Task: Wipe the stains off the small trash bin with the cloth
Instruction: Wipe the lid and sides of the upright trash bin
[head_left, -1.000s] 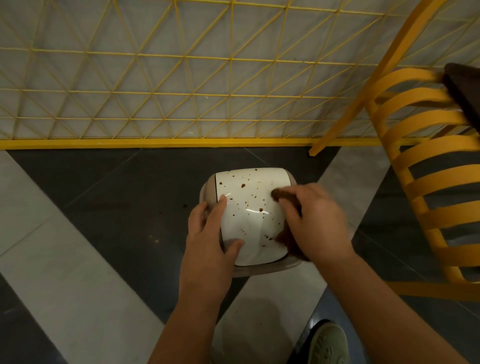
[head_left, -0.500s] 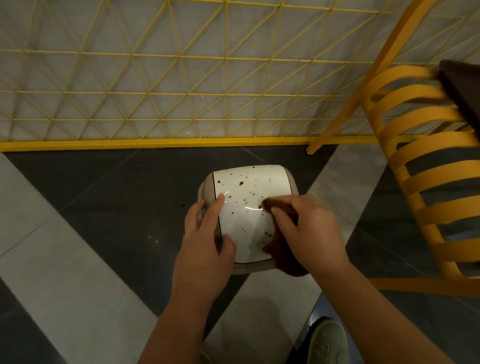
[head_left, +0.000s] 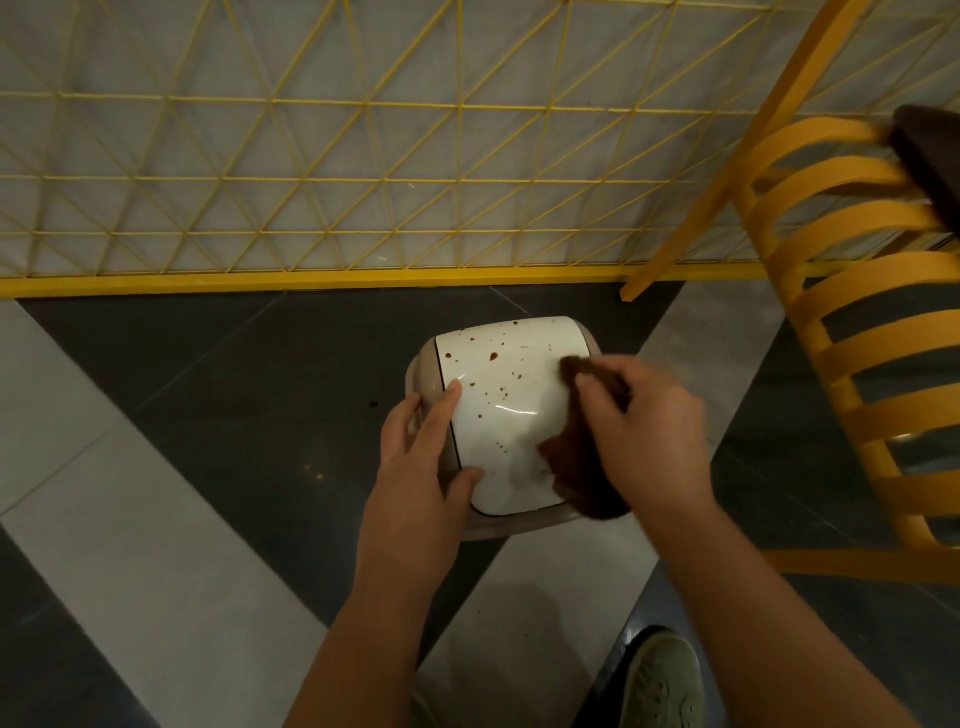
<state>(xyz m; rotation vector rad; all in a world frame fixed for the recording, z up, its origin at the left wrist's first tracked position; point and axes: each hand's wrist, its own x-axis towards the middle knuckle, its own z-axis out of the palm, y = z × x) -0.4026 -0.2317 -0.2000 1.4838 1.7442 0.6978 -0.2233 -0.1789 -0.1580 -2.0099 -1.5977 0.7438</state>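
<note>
I see the small bin (head_left: 501, 410) on the dark floor (head_left: 218, 374), near the yellow fence (head_left: 311, 280). Its white lid faces up at me.

What's new: my right hand (head_left: 644, 431) w/ the brown cloth (head_left: 582, 467) was nearer the middle of the lid half a sec ago. Now it sits at the lid's right edge. The hand is curled round the cloth, and the cloth hangs down over the right side and near corner of the lid. The near part of the lid looks cleaner than a sec ago, fewer brown dots there.

My left hand (head_left: 421, 457) has not moved much. It grips the lid's left edge, thumb on the near-left corner, fingers over the left rim, so the bin stays put.

Lots of brown spots (head_left: 493, 357) are left at the far edge and middle. So I think the job is approx. half done. Next wipes should go to the far side.
</note>
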